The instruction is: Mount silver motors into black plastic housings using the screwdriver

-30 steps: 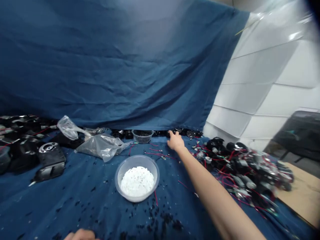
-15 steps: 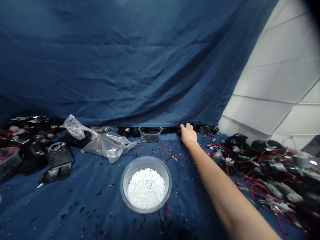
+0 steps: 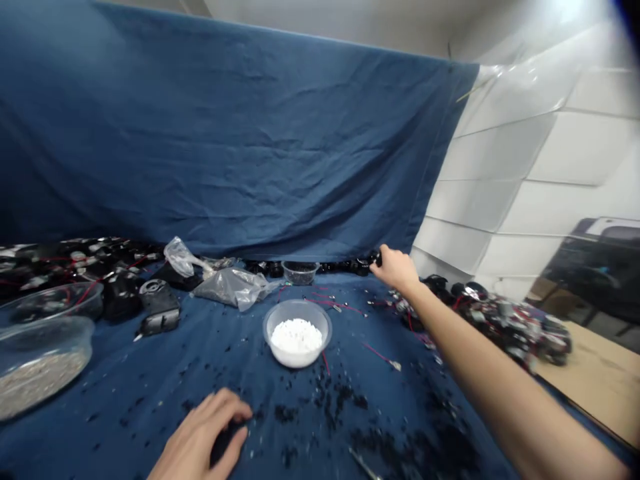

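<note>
fingers of the right hand (image 3: 397, 270) clamped a black part (image 3: 375, 257) at the far edge of the cloth (image 3: 150, 373); more parts (image 3: 345, 267) remained there. fingers of the left hand (image 3: 200, 437) were slightly apart.

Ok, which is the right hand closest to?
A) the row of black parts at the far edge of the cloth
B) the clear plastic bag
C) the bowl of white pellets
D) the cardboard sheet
A: the right hand reaches to the far edge of the blue cloth, its fingers at the black parts, past the bowl of white pellets.
</note>
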Motion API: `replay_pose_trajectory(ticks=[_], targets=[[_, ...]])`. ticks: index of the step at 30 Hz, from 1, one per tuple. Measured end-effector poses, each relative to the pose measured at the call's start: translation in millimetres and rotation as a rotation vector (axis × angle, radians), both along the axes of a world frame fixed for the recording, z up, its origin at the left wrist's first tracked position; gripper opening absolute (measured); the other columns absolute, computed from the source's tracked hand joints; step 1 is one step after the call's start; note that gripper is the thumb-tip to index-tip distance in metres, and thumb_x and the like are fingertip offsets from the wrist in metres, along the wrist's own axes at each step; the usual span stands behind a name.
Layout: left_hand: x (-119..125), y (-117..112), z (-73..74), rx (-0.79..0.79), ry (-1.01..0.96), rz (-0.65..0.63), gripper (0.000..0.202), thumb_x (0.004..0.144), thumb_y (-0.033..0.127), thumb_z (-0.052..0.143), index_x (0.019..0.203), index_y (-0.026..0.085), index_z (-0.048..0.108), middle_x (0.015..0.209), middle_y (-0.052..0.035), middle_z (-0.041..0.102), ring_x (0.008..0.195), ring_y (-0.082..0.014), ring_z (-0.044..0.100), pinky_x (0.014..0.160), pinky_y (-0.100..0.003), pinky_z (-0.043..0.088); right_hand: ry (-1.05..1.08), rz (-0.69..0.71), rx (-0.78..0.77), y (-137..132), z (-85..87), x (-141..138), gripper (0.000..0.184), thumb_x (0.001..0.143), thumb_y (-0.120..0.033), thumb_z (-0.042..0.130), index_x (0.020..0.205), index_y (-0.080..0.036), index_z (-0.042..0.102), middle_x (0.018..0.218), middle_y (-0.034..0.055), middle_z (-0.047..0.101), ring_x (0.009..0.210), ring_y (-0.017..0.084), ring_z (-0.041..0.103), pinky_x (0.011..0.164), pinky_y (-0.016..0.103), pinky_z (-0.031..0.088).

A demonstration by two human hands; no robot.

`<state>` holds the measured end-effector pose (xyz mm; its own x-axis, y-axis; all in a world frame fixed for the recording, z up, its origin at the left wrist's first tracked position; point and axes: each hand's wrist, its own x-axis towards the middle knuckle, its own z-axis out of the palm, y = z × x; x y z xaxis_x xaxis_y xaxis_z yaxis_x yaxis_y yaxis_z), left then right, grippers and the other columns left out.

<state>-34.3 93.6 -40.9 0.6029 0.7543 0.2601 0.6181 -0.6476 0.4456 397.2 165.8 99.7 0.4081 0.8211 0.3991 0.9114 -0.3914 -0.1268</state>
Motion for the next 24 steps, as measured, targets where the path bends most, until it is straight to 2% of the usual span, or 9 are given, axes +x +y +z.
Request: replay_pose_trajectory(ticks=[3, 6, 8, 10, 13, 16, 19, 21, 24], targets=[[5, -4, 19.3, -0.049, -0.006, -0.02, 0.024, 0.097, 0.036, 0.04, 0.094, 0.024, 0.061, 0.099, -0.0037, 0.063, 0.094, -0.0217, 0.062, 0.084, -0.035, 0.05, 0.109, 0.079, 0.041, -47, 27.3, -38, 0.037, 0.097, -0.035, 0.052, 0.127, -0.015, 0.053, 0.123, 0.0106, 0.057, 0.113, 0.024, 0.057, 0.099, 0.049, 0.045], [7, -9, 30.6, -0.065, -0.036, -0.057, 0.024, 0.095, 0.035, 0.041, 0.091, 0.021, 0.06, 0.097, -0.006, 0.061, 0.092, -0.0253, 0.06, 0.082, -0.04, 0.048, 0.269, 0.225, 0.002, -105, 32.3, -100, 0.031, 0.092, -0.032, 0.062, 0.117, -0.015, 0.059, 0.119, 0.0086, 0.061, 0.11, 0.023, 0.059, 0.096, 0.047, 0.047], [7, -18, 38.2, -0.054, -0.086, -0.068, 0.023, 0.092, 0.033, 0.043, 0.094, 0.018, 0.061, 0.101, -0.0092, 0.061, 0.096, -0.029, 0.059, 0.086, -0.046, 0.047, 0.408, 0.335, -0.044, -145, 21.3, -147, 0.024, 0.091, -0.031, 0.063, 0.11, -0.014, 0.062, 0.108, 0.0063, 0.065, 0.099, 0.019, 0.063, 0.089, 0.041, 0.052], [7, -35, 47.2, -0.025, -0.161, -0.1, 0.027, 0.089, 0.03, 0.047, 0.109, 0.018, 0.06, 0.114, -0.0117, 0.06, 0.109, -0.0312, 0.057, 0.096, -0.05, 0.045, 0.561, 0.439, -0.095, -179, 2.6, -190, 0.024, 0.092, -0.03, 0.061, 0.11, -0.014, 0.062, 0.097, 0.0038, 0.067, 0.08, 0.014, 0.066, 0.071, 0.031, 0.056], [11, -64, 57.7, 0.025, -0.25, -0.228, 0.057, 0.079, 0.024, 0.06, 0.134, 0.026, 0.048, 0.135, -0.0081, 0.054, 0.125, -0.0265, 0.052, 0.11, -0.041, 0.041, 0.743, 0.545, -0.129, -204, -26.3, -233, 0.025, 0.088, -0.029, 0.063, 0.108, -0.014, 0.063, 0.081, 0.0008, 0.068, 0.065, 0.011, 0.064, 0.055, 0.023, 0.052], [19, -77, 58.6, 0.035, -0.272, -0.27, 0.072, 0.066, 0.021, 0.072, 0.135, 0.027, 0.049, 0.133, -0.0098, 0.057, 0.122, -0.0276, 0.057, 0.103, -0.036, 0.049, 0.811, 0.591, -0.049, -201, -44.6, -247, 0.021, 0.084, -0.024, 0.064, 0.101, -0.012, 0.065, 0.082, 0.0027, 0.068, 0.077, 0.013, 0.066, 0.066, 0.024, 0.052], [22, -75, 57.7, 0.001, -0.288, -0.248, 0.052, 0.071, 0.02, 0.07, 0.122, 0.024, 0.058, 0.122, -0.0088, 0.063, 0.112, -0.0242, 0.062, 0.095, -0.033, 0.053, 0.872, 0.637, -0.035, -192, -53.5, -245, 0.026, 0.087, -0.033, 0.06, 0.103, -0.013, 0.066, 0.08, 0.0024, 0.066, 0.073, 0.014, 0.065, 0.064, 0.025, 0.051], [21, -72, 59.6, -0.046, -0.293, -0.233, 0.04, 0.076, 0.022, 0.067, 0.115, 0.023, 0.059, 0.113, -0.0062, 0.065, 0.099, -0.0206, 0.065, 0.081, -0.029, 0.056, 0.909, 0.639, -0.047, -192, -56.7, -238, 0.034, 0.097, -0.041, 0.046, 0.111, -0.014, 0.061, 0.081, 0.0026, 0.066, 0.066, 0.012, 0.064, 0.057, 0.025, 0.051], [16, -64, 64.8, -0.106, -0.277, -0.195, 0.036, 0.073, 0.021, 0.068, 0.109, 0.021, 0.06, 0.11, -0.0048, 0.065, 0.098, -0.0209, 0.064, 0.085, -0.032, 0.054, 0.84, 0.605, -0.061, -201, -55.6, -225, 0.03, 0.1, -0.032, 0.038, 0.099, -0.012, 0.061, 0.074, 0.0016, 0.063, 0.062, 0.012, 0.062, 0.06, 0.026, 0.049]])
